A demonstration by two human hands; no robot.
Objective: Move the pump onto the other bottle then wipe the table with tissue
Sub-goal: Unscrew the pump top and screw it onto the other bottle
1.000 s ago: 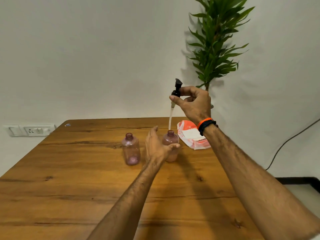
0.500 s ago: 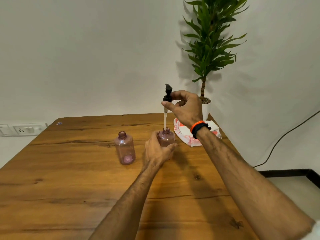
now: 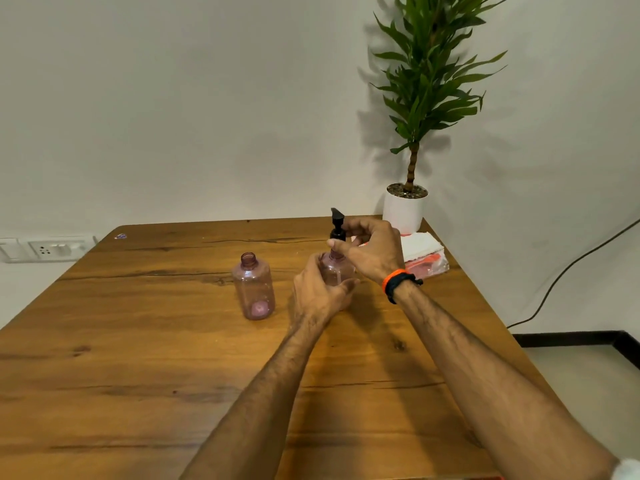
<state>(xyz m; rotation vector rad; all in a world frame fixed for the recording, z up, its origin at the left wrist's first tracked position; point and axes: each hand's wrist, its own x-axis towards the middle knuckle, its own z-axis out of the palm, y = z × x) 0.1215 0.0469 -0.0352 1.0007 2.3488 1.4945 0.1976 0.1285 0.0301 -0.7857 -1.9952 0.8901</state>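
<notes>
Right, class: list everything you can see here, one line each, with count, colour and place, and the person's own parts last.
table: 1, brown wood, fills the foreground
bottle with pump: 1, clear pink, table centre, held
open bottle: 1, clear pink, left of the held one, no cap
pump: 1, black, on the held bottle's neck
tissue pack: 1, white and red, far right of table
potted plant: 1, green in white pot, back right corner
wall socket: 1, white, left wall
cable: 1, black, right wall
wristband: 1, orange and black, right wrist
left hand: grips the bottle
right hand: grips the pump

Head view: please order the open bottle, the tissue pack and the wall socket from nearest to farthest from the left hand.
1. Open bottle, just left of the left hand.
2. Tissue pack, to the right, behind the right wrist.
3. Wall socket, far left on the wall.
</notes>
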